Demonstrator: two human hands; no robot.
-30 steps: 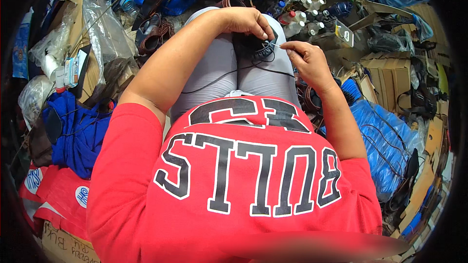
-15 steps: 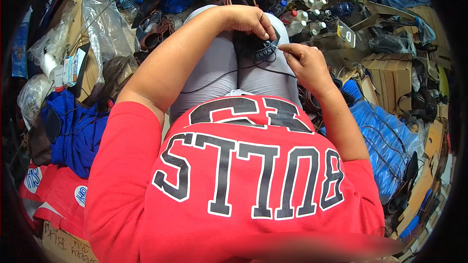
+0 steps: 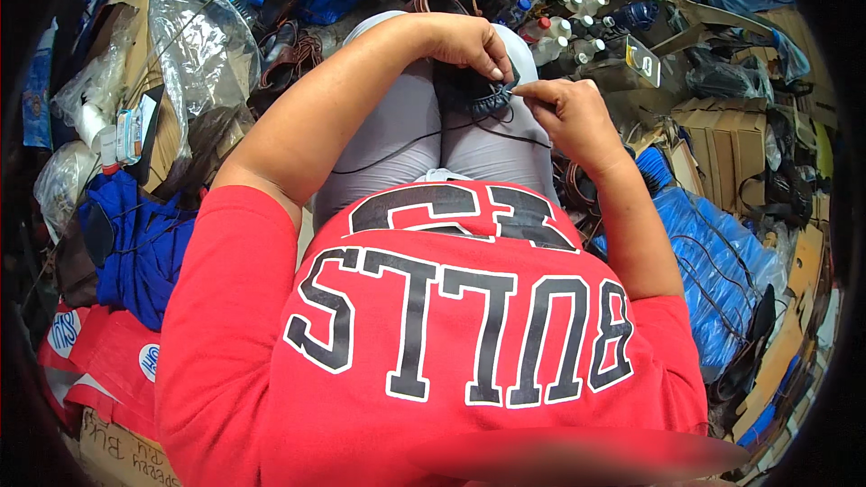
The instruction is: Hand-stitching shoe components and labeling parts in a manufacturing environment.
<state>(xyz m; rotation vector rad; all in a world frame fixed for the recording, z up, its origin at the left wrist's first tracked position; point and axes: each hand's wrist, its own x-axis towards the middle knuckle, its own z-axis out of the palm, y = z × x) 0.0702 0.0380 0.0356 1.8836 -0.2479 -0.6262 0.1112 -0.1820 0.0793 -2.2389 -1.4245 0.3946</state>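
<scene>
A dark shoe (image 3: 490,105) with cord or lacing over its top rests between my thighs, partly hidden by my left hand. My left hand (image 3: 473,47) comes over from the left, with thumb and fingers pinched at the shoe's upper edge. My right hand (image 3: 573,119) is closed just to the right of it. From its fingertips a thin, pale, needle-like tip reaches the shoe; its handle, if any, is hidden in the fist. A long black cord (image 3: 383,155) trails from the shoe area across both grey trouser legs.
Several small bottles (image 3: 559,29) stand beyond my right knee, near a dark box with a yellow label (image 3: 642,61). At right lie folded cardboard (image 3: 722,149) and a blue plastic-wrapped bundle (image 3: 708,261). Clear plastic (image 3: 203,45), blue cloth (image 3: 135,243) and a red bag (image 3: 113,352) crowd the left.
My right hand has shifted slightly, its fingertips now nearer the shoe, and less of the pale tip shows. My left hand has stayed nearly in place, still pinching the shoe's edge.
</scene>
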